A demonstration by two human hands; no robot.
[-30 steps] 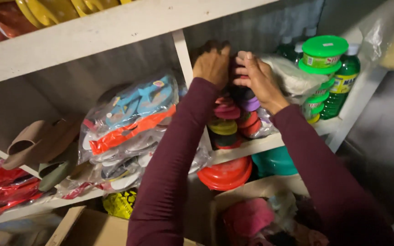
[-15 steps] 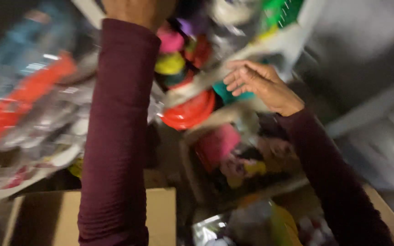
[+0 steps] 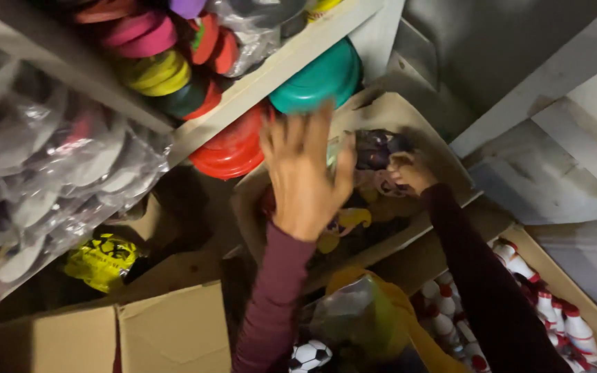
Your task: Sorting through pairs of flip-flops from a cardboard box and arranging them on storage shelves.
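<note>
**Two hands over an open box of small toys**

The white shelf (image 3: 271, 76) slants across the upper part of the head view. Stacks of flat round discs (image 3: 153, 62) in pink, yellow, red and green lie on it, and clear plastic bags of pale, flat items (image 3: 57, 179) bulge out at the left. Under the shelf edge sit a pile of red plates (image 3: 226, 148) and a pile of teal plates (image 3: 316, 76).

Below them an open cardboard box (image 3: 443, 148) lies tilted, holding a jumble of small colourful toys (image 3: 371, 186). A second, closed cardboard box (image 3: 105, 331) is at the lower left, with a yellow printed bag (image 3: 101, 255) above it. At the lower right a tray of white bottles with red caps (image 3: 519, 297) runs along the edge, and a bagged yellow bundle (image 3: 367, 318) with a small black-and-white ball (image 3: 310, 356) lies at the bottom centre.

The left hand (image 3: 305, 173), in a maroon sleeve, hovers above the toy box with fingers spread wide, palm down, gripping nothing; the toys lie just beneath and to its right. The right hand (image 3: 409, 173) is down inside the box, fingers curled among the toys, touching them; whether it has actually closed on one cannot be told.
</note>
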